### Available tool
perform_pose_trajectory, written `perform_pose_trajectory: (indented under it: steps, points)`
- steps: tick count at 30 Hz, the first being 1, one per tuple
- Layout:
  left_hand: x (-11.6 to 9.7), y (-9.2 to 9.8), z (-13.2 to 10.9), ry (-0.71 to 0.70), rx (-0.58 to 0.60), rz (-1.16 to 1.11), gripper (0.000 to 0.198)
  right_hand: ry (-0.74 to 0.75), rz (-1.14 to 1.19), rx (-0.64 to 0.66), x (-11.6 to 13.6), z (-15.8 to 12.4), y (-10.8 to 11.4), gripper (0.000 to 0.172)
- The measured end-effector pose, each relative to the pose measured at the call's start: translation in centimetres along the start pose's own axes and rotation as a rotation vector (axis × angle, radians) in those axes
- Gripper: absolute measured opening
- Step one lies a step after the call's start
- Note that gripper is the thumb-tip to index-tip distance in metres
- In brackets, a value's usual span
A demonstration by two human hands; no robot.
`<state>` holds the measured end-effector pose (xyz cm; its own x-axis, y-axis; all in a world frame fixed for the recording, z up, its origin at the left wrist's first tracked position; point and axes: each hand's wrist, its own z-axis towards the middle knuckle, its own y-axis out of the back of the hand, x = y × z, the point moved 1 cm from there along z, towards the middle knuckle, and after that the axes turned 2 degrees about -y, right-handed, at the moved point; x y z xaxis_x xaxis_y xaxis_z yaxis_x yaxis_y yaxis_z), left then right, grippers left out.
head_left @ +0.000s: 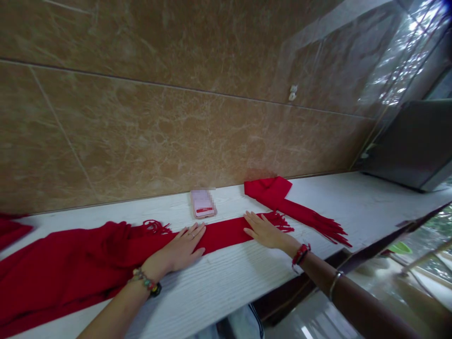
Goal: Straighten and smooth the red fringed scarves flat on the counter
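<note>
A long red scarf (222, 234) with fringed ends lies along the white table, narrow and flat between my hands. My left hand (181, 247) rests flat on it, fingers stretched out. Near its right fringed end, my right hand (263, 230) also presses flat, with the fingers extended. To the left the scarf's fabric spreads wide and rumpled, with a fringe beside my left hand. A second red scarf (271, 193) lies folded behind my right hand, its fringed tail pointing right.
A phone (203, 203) in a pale pink case lies near the wall (158, 132). More red cloth (14, 230) sits at the far left. A large dark grey box-shaped object (413, 141) stands at the table's right end. The white table's (197, 292) front edge runs below my hands.
</note>
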<state>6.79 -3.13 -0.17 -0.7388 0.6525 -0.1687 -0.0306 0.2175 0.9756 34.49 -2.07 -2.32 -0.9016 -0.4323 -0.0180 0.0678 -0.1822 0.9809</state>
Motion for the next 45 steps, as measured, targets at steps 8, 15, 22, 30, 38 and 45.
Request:
perform_pose_trajectory:
  steps: [8,15,22,30,38,45]
  points:
    - [1.0,-0.2,-1.0,-0.026,-0.024,-0.004,0.076,0.209,0.157,-0.027,9.5,2.8,0.0,0.053]
    - [2.0,-0.3,-4.4,-0.051,-0.04,0.062,0.071,0.191,0.133,0.006,9.0,2.5,-1.0,0.05]
    - [2.4,1.2,-5.6,-0.105,-0.179,0.124,0.044,0.426,0.301,0.087,9.6,3.8,1.8,0.049]
    - [3.3,2.3,-7.2,-0.029,-0.116,0.13,0.044,0.731,0.239,-0.012,10.7,5.2,1.7,0.032]
    - [2.8,2.3,-8.2,0.095,-0.082,0.247,0.068,0.794,0.088,-0.187,11.2,4.5,0.4,0.036]
    - [2.9,3.3,-7.7,0.14,-0.026,0.292,0.035,0.807,0.082,-0.316,11.1,4.3,0.2,0.028]
